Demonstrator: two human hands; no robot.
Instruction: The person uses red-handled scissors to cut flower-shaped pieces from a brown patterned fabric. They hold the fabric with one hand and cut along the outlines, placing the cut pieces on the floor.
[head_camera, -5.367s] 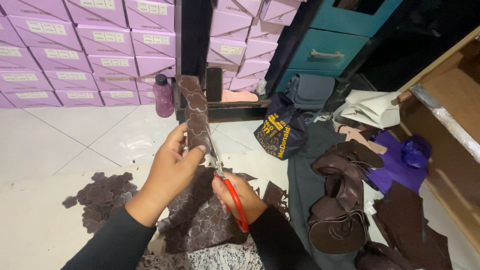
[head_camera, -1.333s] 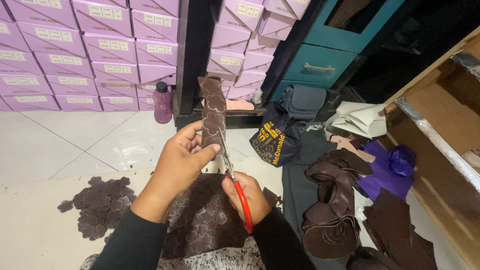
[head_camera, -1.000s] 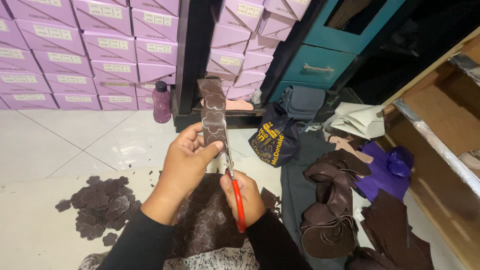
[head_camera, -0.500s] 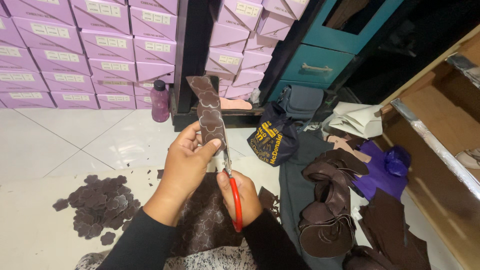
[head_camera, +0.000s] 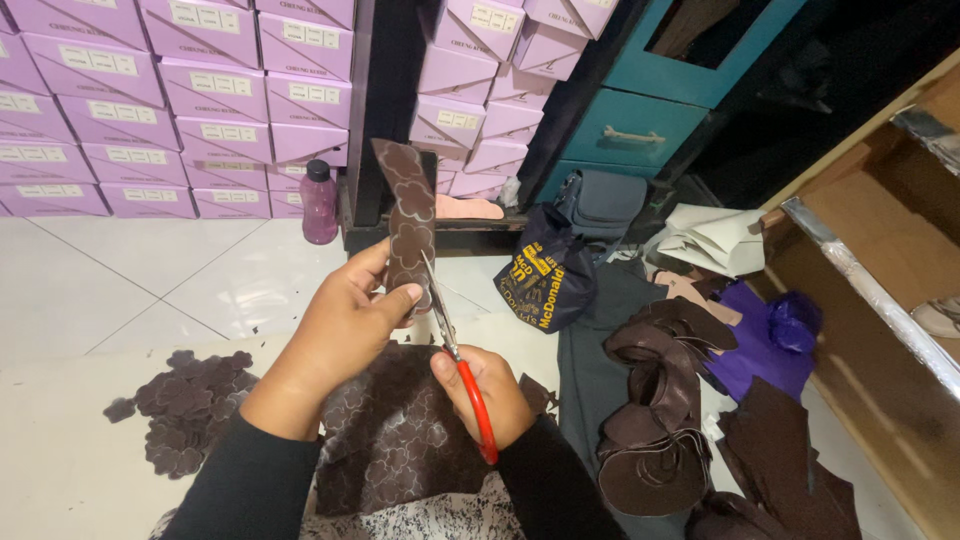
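My left hand (head_camera: 340, 325) pinches the lower end of a dark brown leather strip (head_camera: 408, 205) marked with flower outlines and holds it upright. My right hand (head_camera: 485, 395) grips red-handled scissors (head_camera: 462, 365); their blades point up along the strip's right edge. Below both hands a larger brown leather sheet (head_camera: 395, 440) with the same outlines lies across my lap.
A pile of cut brown flower shapes (head_camera: 190, 410) lies on the white floor at left. Brown leather pieces (head_camera: 660, 410) and a purple cloth (head_camera: 765, 345) lie at right, beside a dark bag (head_camera: 545, 275). Stacked lilac boxes (head_camera: 200, 90), a purple bottle (head_camera: 319, 200) and a teal cabinet (head_camera: 650, 120) stand behind.
The strip has tilted slightly and the scissors have worked a little further along its right edge. Both hands stay in nearly the same place.
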